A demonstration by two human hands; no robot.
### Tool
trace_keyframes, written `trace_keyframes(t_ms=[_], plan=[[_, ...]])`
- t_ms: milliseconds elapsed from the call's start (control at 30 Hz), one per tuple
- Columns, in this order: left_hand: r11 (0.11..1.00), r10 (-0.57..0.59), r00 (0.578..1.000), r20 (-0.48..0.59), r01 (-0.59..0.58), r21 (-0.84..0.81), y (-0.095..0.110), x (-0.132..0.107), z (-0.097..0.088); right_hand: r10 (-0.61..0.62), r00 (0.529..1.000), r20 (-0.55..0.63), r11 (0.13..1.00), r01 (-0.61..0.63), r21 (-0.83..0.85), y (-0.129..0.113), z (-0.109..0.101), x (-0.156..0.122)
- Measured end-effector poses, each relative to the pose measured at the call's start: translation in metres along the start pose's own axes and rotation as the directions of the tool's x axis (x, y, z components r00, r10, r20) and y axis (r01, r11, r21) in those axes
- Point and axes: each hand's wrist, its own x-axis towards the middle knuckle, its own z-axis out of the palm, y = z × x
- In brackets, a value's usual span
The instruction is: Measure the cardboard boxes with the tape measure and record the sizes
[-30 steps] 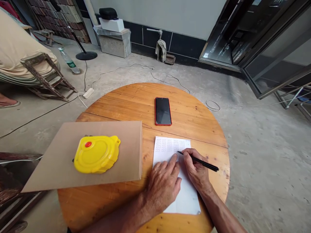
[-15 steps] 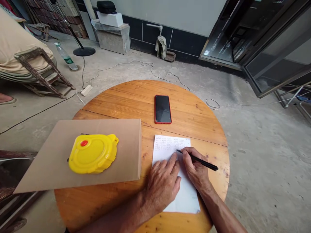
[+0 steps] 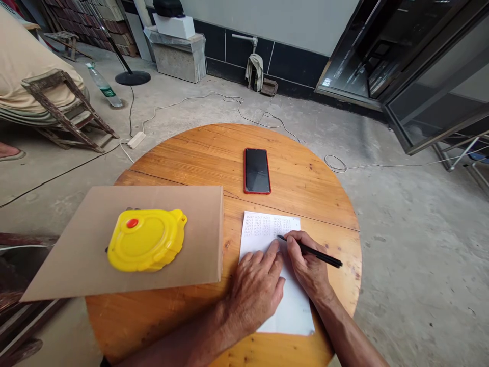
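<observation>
While the left hand (image 3: pixel 259 286) lies palm-down, loosely spread, on paper (image 3: pixel 292 311), the right hand (image 3: pixel 307 267) pinches a black pen (image 3: pixel 324 256)

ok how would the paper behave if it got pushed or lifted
The paper looks thin, so it would probably flop if lifted by one edge. It lies flat on a smooth-looking table, so it would likely slide easily if free. With the left hand resting on it, though, a push might make it buckle instead.

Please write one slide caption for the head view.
Left hand resting on a written sheet, right hand holding a black pen.
</observation>
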Motion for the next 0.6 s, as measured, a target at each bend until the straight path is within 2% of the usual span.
trace_keyframes(t_ms=[600], plan=[[1.0,0.003,1.0,-0.004,-0.003,0.007,-0.0003,0.0016,0.0005,0.01,1.0,-0.014,1.0,-0.011,-0.012,-0.003,-0.0006,0.0017]])
